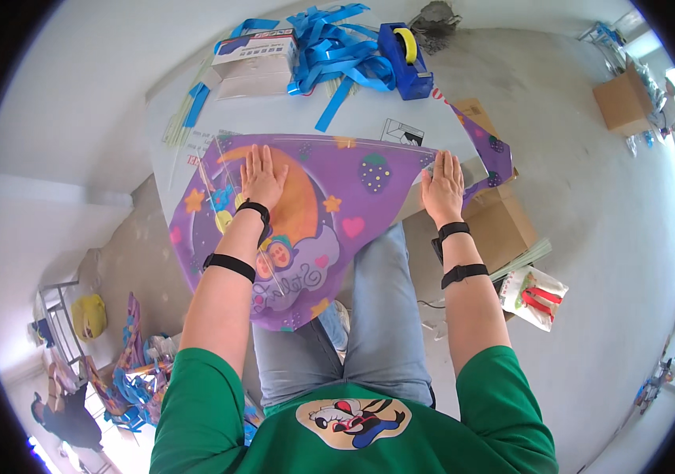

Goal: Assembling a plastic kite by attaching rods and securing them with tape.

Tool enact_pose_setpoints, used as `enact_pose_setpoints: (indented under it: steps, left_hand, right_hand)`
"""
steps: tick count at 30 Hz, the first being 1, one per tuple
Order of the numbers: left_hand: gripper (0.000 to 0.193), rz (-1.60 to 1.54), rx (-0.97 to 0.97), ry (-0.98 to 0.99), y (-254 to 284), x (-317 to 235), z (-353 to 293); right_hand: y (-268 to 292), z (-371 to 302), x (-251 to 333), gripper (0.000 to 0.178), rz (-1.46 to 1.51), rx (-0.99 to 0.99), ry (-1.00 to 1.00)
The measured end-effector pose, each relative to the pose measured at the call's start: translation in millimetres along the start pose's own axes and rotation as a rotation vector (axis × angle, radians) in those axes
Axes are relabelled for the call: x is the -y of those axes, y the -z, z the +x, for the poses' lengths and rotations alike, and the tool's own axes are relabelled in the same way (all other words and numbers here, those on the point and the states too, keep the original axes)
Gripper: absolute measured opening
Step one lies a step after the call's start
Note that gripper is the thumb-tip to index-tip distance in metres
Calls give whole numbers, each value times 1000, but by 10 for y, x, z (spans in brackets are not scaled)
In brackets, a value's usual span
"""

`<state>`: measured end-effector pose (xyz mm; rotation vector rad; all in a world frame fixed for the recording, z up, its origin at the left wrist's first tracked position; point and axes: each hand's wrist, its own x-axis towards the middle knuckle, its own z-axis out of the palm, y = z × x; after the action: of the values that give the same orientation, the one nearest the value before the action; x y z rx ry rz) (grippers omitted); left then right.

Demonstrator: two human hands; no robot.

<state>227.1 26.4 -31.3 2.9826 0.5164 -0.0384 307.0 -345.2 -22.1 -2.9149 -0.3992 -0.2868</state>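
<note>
A purple kite [373, 201] printed with stars, hearts and a moon lies spread over the table's near edge. Its lower part hangs down in front of my legs. Thin rods show along its far edge and across its left side. My left hand [264, 178] rests on the moon print with its fingers stretched out. Over at the kite's right corner, my right hand [443, 188] lies palm down, fingers straight. Neither hand grips anything; whatever is beneath the palms is hidden.
Beyond the kite on the white table [274, 117] are blue ribbons [337, 51], an open box [255, 65] and a blue tape dispenser [405, 62]. Cardboard boxes [499, 229] and a white bag [533, 298] stand at right. A person [69, 415] is at lower left.
</note>
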Motion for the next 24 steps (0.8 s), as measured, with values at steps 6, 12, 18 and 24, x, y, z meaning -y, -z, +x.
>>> enact_pose_setpoints:
  steps: [6,12,18,24]
  left_hand:
    - [67,29,-15,6,17,-97,-176]
    - [65,22,-21,29,59,-125,-204]
    - [62,62,-15,40,81,-94,-252]
    - [63,66,-29,25,66,-183,-230]
  right_hand:
    - [18,22,-53,56,-19,-25,-14]
    - [65,269,-221,45,245,54,-68]
    - [441,1285,-230,27,529,-19,-102]
    - [544,2118,-23,21,370,-55,-122]
